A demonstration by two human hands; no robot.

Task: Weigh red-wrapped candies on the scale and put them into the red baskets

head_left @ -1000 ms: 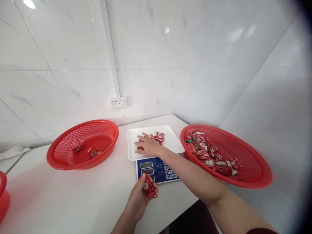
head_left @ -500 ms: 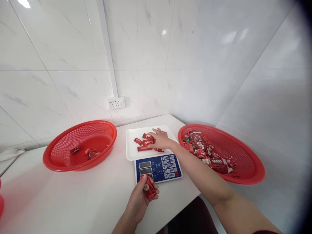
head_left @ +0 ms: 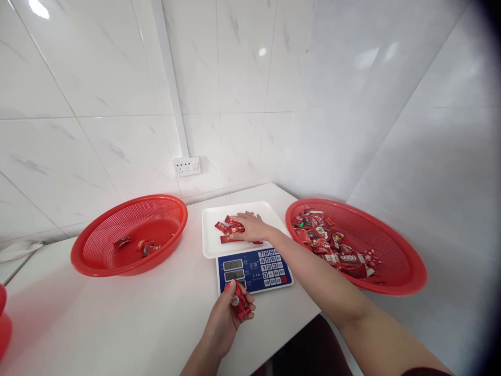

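My left hand [head_left: 225,324] is closed around a few red wrapped candies [head_left: 239,302] just in front of the blue digital scale [head_left: 254,269]. My right hand [head_left: 249,227] lies flat, fingers spread, on several red candies [head_left: 227,233] on the scale's white tray [head_left: 213,245]. A red mesh basket [head_left: 395,245] on the right holds a heap of red candies [head_left: 332,245]. Another red mesh basket [head_left: 117,261] on the left holds a few candies [head_left: 144,246].
The white table [head_left: 117,324] stands in a corner of white tiled walls. A power socket [head_left: 188,166] sits on the wall behind the scale. Another red object [head_left: 3,318] shows at the far left edge. The table's front edge runs under my right forearm.
My right hand swept right across the tray, then came back left over the candies, leaving more of them uncovered at the tray's left. My left hand kept still with its candies.
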